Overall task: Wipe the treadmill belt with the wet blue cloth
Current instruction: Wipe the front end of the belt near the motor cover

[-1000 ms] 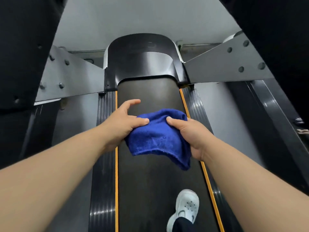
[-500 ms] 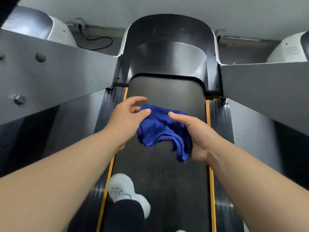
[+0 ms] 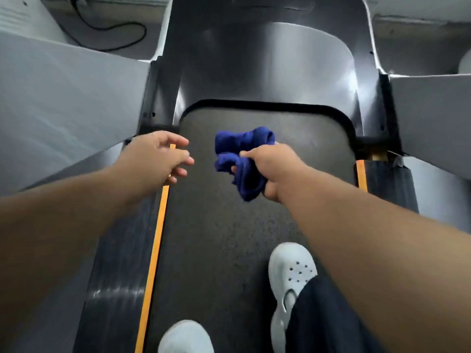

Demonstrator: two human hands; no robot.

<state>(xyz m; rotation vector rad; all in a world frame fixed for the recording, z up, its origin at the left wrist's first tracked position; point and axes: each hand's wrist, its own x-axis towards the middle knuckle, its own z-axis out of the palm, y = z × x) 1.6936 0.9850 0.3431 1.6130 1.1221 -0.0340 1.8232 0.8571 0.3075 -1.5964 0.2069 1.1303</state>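
The dark treadmill belt [image 3: 219, 238] runs away from me between two orange edge stripes. My right hand [image 3: 272, 166] grips the bunched blue cloth [image 3: 242, 159] above the belt's front part, near the motor cover. Whether the cloth touches the belt I cannot tell. My left hand [image 3: 155, 156] hovers over the left orange stripe with loosely curled fingers and holds nothing. It is a short gap to the left of the cloth.
The glossy black motor cover [image 3: 265, 64] closes the belt's far end. Grey frame arms [image 3: 63, 98] slant in from both sides. My two white clogs [image 3: 290, 276] stand on the belt near me. A black cable [image 3: 112, 34] lies on the floor at far left.
My left hand has let go of the cloth and moved left. The cloth is now bunched in my right hand alone. My view has moved forward and down toward the belt's front.
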